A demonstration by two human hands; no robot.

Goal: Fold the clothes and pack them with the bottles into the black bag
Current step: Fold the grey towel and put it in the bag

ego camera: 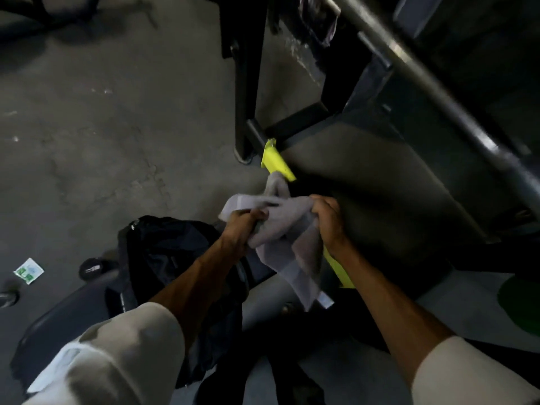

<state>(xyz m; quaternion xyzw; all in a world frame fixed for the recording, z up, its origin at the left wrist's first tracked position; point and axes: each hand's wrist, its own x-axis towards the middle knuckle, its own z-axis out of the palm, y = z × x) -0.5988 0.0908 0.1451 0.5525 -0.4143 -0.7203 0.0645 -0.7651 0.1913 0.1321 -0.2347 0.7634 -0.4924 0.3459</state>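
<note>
A grey concrete floor (102,127) fills the left of the view, with a dark padded bench (380,185) slanting across the right. The black bag (163,252) lies crumpled on the floor under the left forearm. Above and just right of it a pale grey garment (287,226) hangs bunched between both hands: the left hand (242,229) grips its left edge with curled fingers, and the right hand (328,220) clenches its upper right corner. A yellow bracket (277,163) shows behind the cloth, and a small green-and-white packet (28,270) lies far left.
</note>
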